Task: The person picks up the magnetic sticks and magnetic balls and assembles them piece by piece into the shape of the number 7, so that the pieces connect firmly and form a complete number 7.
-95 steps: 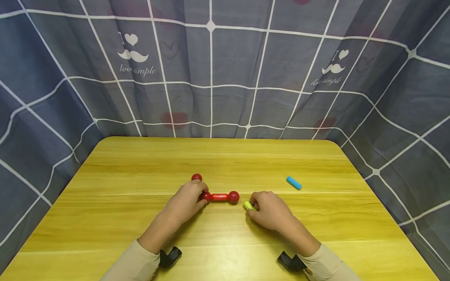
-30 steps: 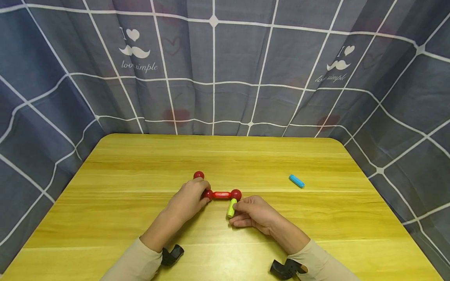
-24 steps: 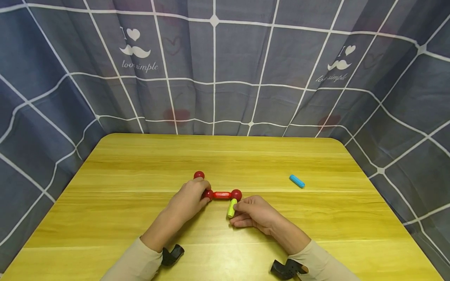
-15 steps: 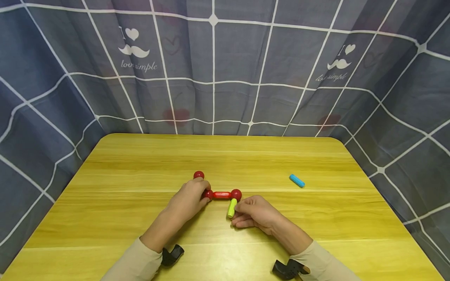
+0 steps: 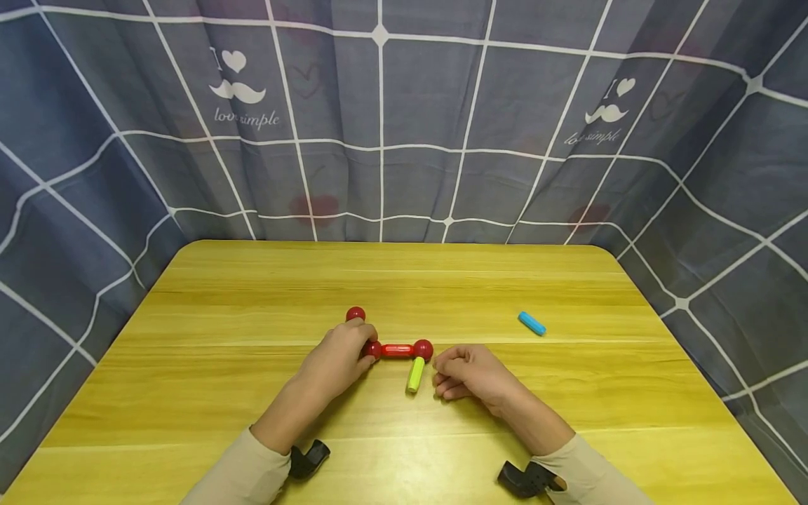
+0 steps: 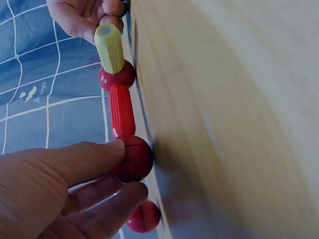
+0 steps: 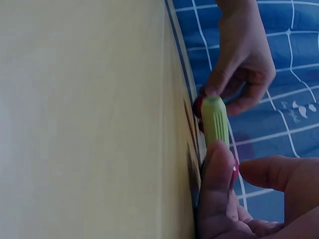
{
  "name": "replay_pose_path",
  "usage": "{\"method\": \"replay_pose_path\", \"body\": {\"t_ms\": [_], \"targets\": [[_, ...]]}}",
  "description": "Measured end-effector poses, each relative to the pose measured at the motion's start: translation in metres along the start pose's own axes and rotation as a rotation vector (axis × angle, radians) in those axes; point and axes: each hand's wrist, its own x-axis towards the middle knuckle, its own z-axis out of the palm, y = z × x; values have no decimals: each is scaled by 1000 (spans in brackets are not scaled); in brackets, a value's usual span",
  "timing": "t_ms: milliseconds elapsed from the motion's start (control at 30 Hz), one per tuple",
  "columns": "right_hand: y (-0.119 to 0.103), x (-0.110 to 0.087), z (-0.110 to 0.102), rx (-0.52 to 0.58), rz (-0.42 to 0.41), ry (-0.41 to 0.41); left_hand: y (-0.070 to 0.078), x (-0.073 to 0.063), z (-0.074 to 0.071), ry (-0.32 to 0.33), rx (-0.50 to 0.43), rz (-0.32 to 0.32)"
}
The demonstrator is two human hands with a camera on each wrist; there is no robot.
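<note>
My left hand (image 5: 341,354) pinches a red ball (image 6: 134,160) between thumb and fingers. From that ball a red rod (image 5: 398,350) runs right to a second red ball (image 5: 423,349). A yellow-green rod (image 5: 415,375) with a grey dot on its end joins that second ball and points toward me. Another red ball (image 5: 355,313) shows just beyond my left fingers, which hide whatever lies between it and the held ball. My right hand (image 5: 476,375) is just right of the yellow-green rod, holding nothing, its thumb and index finger apart in the right wrist view.
A loose blue rod (image 5: 532,323) lies farther back on the right of the wooden table (image 5: 252,280). A blue-grey checked curtain (image 5: 410,182) hangs along the back and both sides. A black wrist mount (image 5: 309,459) sits at the left sleeve, another at the right.
My right hand brought the yellow-green rod left to the right-hand red ball, turned it toward me, then let go and drew back rightward. My left hand keeps its hold on the red ball.
</note>
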Motion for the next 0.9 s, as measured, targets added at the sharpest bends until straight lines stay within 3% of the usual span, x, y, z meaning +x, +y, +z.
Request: {"method": "replay_pose_path", "body": {"t_ms": [267, 667, 900], "targets": [[-5, 0, -19, -140, -38, 173, 0, -1, 0, 8, -1, 7], [-11, -1, -49, -265, -117, 375, 0, -1, 1, -2, -5, -4], [-20, -8, -68, -441, -118, 487, 1, -1, 0, -5, -5, -9]]}}
